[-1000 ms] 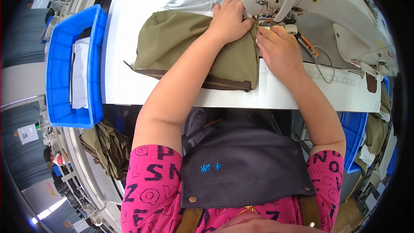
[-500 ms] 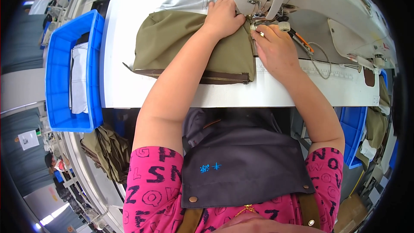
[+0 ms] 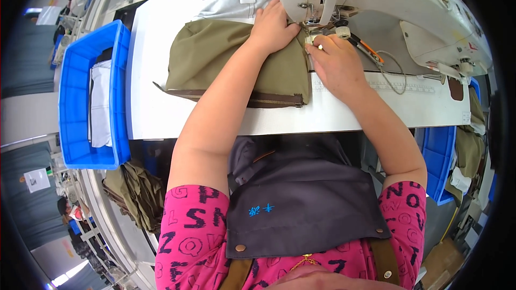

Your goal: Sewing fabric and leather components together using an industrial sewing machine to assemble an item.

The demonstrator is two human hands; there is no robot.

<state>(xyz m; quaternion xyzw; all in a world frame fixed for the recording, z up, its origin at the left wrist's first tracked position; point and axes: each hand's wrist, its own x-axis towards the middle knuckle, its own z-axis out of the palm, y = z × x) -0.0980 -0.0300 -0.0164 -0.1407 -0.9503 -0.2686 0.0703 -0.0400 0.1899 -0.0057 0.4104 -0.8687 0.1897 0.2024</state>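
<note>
Olive fabric with a brown zipper lies on the white sewing table, beside grey-white cloth. My left hand rests on the cloths, fingers extended toward the machine's head, left of the needle. My right hand is just right of the fabric edge below the presser foot of the white sewing machine, its fingers bent and closed at a small pale piece; what exactly they grip is unclear. An orange-and-black cutter and a grey cord lie right of that hand.
A blue bin with folded light cloth stands at the left edge. Crumpled olive cloth lies below it. Another blue bin with olive cloth is at lower right. A ruler strip runs along the table. Other workstations line the far left.
The fabric, machine and table appear shifted slightly left in view. My hands have moved left with them, and my right fingers have curled more around the small pale piece by the needle.
</note>
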